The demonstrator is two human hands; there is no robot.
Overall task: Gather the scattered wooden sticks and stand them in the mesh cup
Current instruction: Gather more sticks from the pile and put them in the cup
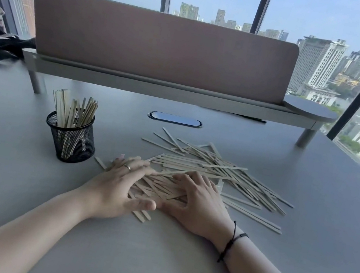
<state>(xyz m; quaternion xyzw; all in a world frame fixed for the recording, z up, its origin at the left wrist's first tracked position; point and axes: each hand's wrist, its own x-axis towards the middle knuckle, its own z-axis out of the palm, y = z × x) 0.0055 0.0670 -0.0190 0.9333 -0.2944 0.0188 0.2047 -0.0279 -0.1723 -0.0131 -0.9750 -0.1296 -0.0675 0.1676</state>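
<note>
A wide pile of thin pale wooden sticks (222, 175) lies scattered on the grey table, spreading to the right. A black mesh cup (70, 136) stands upright to the left of the pile, with several sticks standing in it. My left hand (117, 185) and my right hand (196, 201) lie over the near left end of the pile, fingers curled around a bunch of sticks (160, 187) pressed between them. The hands' thumbs nearly meet at the front. A few stick ends poke out under my left hand.
A pink-brown divider panel (161, 44) on a raised grey shelf crosses the back of the table (151, 263). An oval cable port (174, 119) sits behind the pile. A dark bag (5, 45) lies at the far left. Windows surround the desk.
</note>
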